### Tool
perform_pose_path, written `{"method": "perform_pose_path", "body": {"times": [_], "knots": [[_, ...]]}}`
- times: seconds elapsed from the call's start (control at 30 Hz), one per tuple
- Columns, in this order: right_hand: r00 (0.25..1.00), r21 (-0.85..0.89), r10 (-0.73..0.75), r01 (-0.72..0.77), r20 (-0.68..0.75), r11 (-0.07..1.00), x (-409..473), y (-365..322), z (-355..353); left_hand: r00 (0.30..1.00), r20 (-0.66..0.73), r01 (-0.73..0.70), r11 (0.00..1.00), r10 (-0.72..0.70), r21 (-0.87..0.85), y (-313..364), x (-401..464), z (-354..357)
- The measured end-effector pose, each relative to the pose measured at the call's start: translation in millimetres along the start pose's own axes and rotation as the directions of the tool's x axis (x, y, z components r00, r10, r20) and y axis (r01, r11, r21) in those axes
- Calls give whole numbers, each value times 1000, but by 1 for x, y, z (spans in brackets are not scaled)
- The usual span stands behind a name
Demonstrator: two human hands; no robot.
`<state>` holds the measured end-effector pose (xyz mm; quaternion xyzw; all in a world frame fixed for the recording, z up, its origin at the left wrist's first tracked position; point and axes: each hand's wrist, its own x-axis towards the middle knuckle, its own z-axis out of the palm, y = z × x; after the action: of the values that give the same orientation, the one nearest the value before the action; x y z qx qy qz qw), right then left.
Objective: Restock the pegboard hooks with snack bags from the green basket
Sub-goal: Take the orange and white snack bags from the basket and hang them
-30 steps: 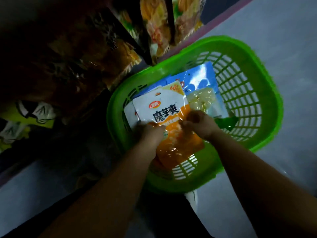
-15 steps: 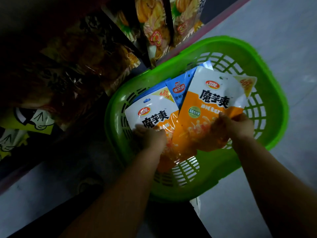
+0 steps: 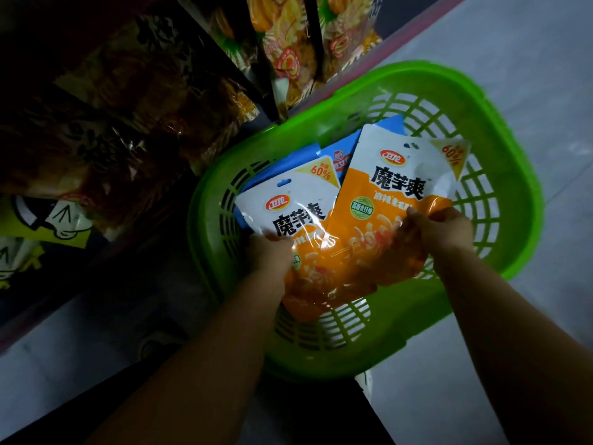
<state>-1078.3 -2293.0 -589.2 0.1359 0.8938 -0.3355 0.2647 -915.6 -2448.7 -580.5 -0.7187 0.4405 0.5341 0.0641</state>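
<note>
picking stock out of the green basket (image 3: 500, 175), not yet hanging anything. right hand (image 3: 444, 231) pinching the lower orange half of one konjac snack bag (image 3: 398, 191), fingers curled into the film and crumpling it, bag tilted up above the basket floor. left hand (image 3: 271, 255) clamped on a second konjac snack bag (image 3: 295, 207) of the same print, overlapped by the first along its right edge. beneath both, blue snack bags (image 3: 340, 154) lying flat in the basket, only corners showing.

judging the next move: lifting one bag clear, turning it upright and finding the punched slot in the white header, then threading that slot onto a free hook. calls for a grip near the top edge rather than low on the pouch, since thin film folds and swings. hooks themselves not visible here; only hanging snack packets (image 3: 288, 49) on the display above the basket, dim and crowded.

glossy, crinkly plastic pouches, flat and rectangular, white on top and orange below, catching highlights. basket of rigid moulded plastic, rounded corners, slotted lattice walls and floor, sitting on a smooth pale grey floor (image 3: 529, 364).
</note>
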Motion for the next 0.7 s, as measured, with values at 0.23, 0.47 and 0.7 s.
{"method": "perform_pose_path", "body": {"times": [0.23, 0.47, 0.7], "knots": [[999, 82, -2, -1, 45, 997, 0, 5, 1, 989, 23, -144, 981, 148, -132, 4, -6, 1], [962, 368, -104, 3, 254, 930, -39, -9, -16, 954, 208, -168, 961, 215, -222, 23, -39, -17], [903, 484, -213, 6, 373, 875, -150, -94, -104, 956, 114, -212, 906, 270, -367, 71, -160, -113]]}}
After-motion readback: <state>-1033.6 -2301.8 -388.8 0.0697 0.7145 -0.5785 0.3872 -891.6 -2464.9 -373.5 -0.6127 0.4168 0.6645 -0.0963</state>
